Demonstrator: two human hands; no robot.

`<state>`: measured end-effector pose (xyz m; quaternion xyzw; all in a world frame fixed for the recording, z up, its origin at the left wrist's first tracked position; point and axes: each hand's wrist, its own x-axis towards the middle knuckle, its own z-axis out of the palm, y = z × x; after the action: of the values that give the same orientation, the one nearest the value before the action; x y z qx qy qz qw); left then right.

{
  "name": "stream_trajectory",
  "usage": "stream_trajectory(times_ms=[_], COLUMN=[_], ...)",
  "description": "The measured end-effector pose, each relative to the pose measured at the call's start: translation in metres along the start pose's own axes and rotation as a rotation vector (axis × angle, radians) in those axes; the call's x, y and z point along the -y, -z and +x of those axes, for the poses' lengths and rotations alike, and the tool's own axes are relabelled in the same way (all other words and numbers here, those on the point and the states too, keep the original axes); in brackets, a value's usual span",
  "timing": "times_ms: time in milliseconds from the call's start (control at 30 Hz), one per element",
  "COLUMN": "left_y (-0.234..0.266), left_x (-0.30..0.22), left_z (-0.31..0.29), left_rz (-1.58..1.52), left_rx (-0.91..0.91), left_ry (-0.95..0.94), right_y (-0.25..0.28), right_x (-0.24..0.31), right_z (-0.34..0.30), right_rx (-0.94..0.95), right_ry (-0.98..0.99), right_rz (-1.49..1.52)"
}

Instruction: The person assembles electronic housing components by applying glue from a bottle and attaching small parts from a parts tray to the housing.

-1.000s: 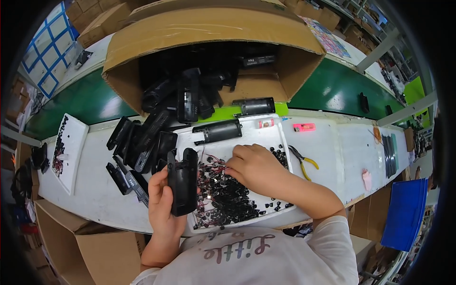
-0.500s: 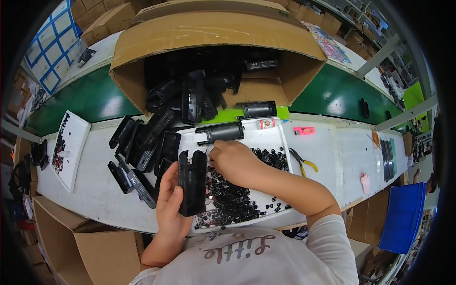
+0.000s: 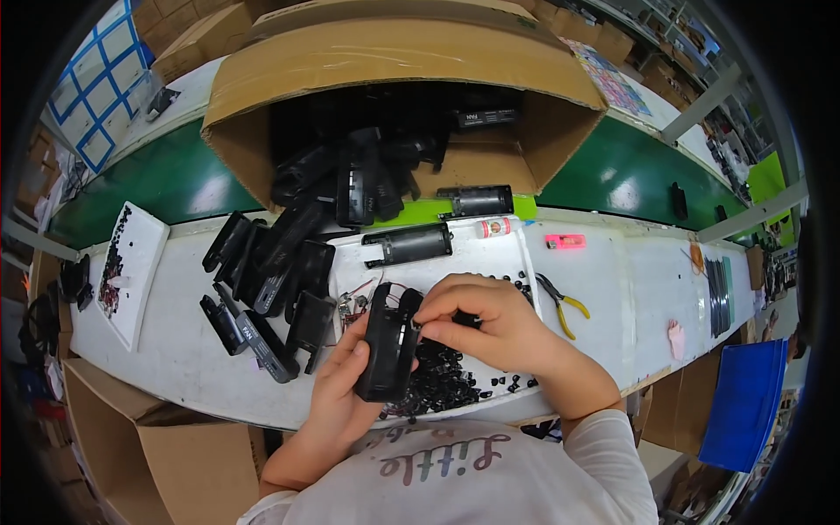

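Observation:
My left hand [image 3: 343,378] holds a black plastic housing [image 3: 378,363], hollow side turned to the right, tilted above the white tray. My right hand [image 3: 490,322] meets the housing's right edge with thumb and fingertips pinched together. What sits in that pinch is too small to make out. Thin red wires [image 3: 398,287] loop near the housing's top end. Beneath my hands the white tray [image 3: 523,262] bears a heap of small black parts [image 3: 446,381], partly hidden by my right hand. Another open housing [image 3: 408,245] lies along the tray's far side.
A large cardboard box [image 3: 411,66] full of black housings lies open toward me. More housings [image 3: 273,254] pile up left of the tray. Yellow-handled pliers [image 3: 564,308], a pink lighter [image 3: 565,241] and a small white bottle [image 3: 497,227] lie right. Another white tray [image 3: 144,262] stands far left.
My right hand has left the parts heap and come to the housing's edge. My left hand has moved the housing slightly right and tilted it. Wires now show at its top.

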<state>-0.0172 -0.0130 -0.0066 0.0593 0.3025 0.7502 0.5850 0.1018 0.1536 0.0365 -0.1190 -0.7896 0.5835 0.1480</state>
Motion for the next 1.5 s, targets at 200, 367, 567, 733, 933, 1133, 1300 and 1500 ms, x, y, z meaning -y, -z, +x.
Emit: stream_trajectory(times_ms=[200,367,567,733,933,1133,1300,1500], left_y=[-0.007,-0.011,-0.013,-0.016,-0.017,-0.013,-0.017,-0.018], left_x=[0.006,0.010,0.015,0.017,0.017,0.021,0.021,0.023], left_z=[0.003,0.002,0.002,0.001,0.001,0.001,0.004,0.007], left_rz=[0.005,0.014,0.032,0.021,0.015,0.025,-0.102,0.000], left_rx=[0.042,0.043,0.031,0.053,0.056,0.043,-0.027,-0.037], left_ry=[0.100,0.140,0.124,0.092,0.077,0.075,0.138,0.060], right_y=[-0.012,-0.013,-0.014,-0.015,-0.016,-0.021,-0.029,-0.028], right_x=[-0.009,-0.005,-0.004,-0.004,-0.005,-0.006,-0.015,-0.016], right_z=[-0.007,-0.007,-0.010,-0.011,-0.011,-0.011,-0.009,-0.010], right_rx=[-0.171,-0.193,-0.229,-0.235,-0.248,-0.254,-0.283,-0.288], right_ry=[0.346,0.305,0.293,0.305,0.293,0.331,0.427,0.396], right_rz=[-0.398,-0.452,-0.461,-0.490,-0.479,-0.530,-0.643,-0.661])
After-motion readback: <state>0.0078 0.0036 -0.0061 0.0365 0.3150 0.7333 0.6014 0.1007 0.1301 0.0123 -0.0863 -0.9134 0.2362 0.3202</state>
